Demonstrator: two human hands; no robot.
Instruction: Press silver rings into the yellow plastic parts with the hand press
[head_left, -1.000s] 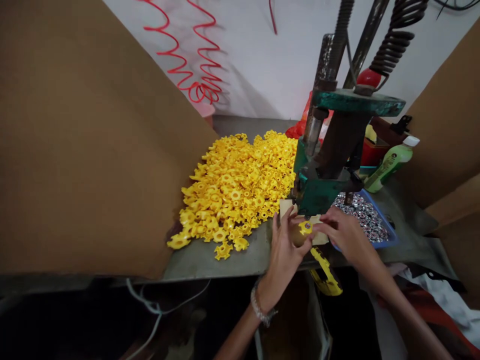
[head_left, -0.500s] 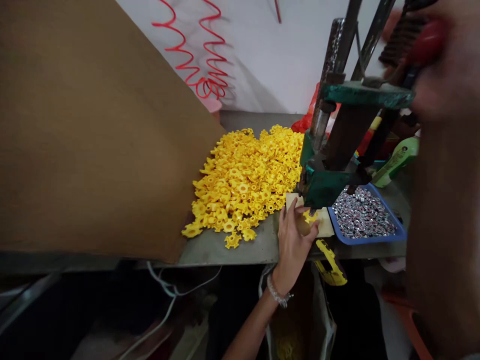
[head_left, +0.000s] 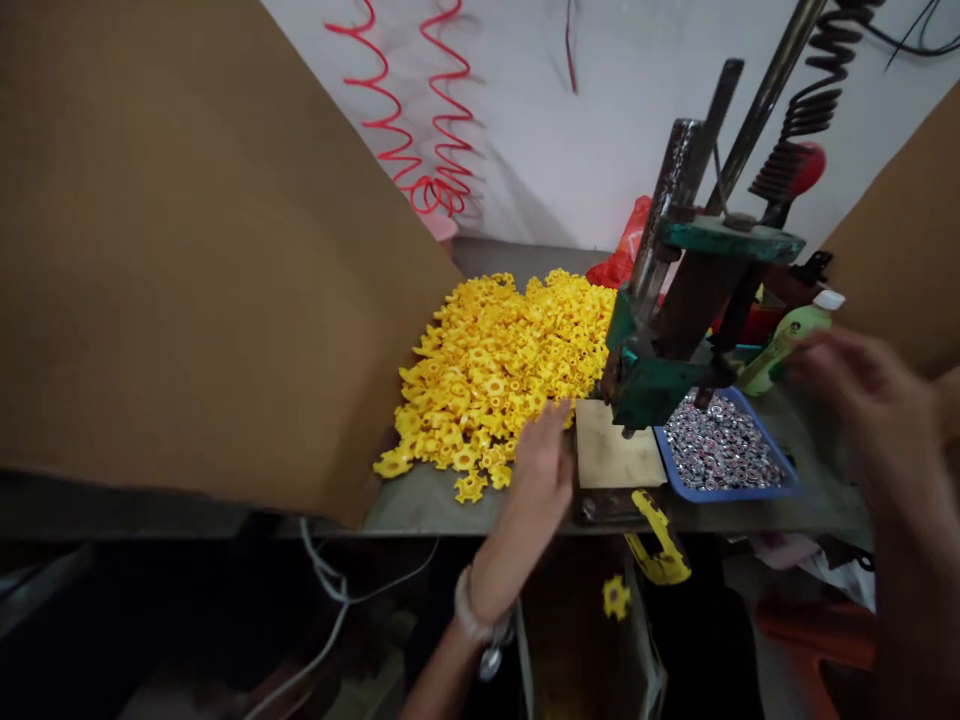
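Observation:
My left hand (head_left: 534,465) is at the right front edge of the pile of yellow gear-shaped pieces (head_left: 502,365); its fingers are blurred and what they touch is unclear. Beside it lies a pale square block (head_left: 616,450) with nothing on it, under the green hand press (head_left: 656,390). A single yellow piece (head_left: 616,597) with a dark centre is in mid-air over the open bag (head_left: 581,650) below the table edge. My right hand (head_left: 877,420), smeared by motion, is right of the blue tray (head_left: 724,495) of small metal rings (head_left: 716,440).
Cardboard (head_left: 187,260) stands at the left, and another panel (head_left: 900,240) at the right. A green bottle (head_left: 787,340) leans behind the tray. Red coiled tubes (head_left: 450,120) hang on the wall. A yellow-marked handle (head_left: 660,545) juts from the table's front edge.
My right hand has left the press lever and moved down toward the tray. My left hand has moved left off the block. The yellow piece has left the block and is falling.

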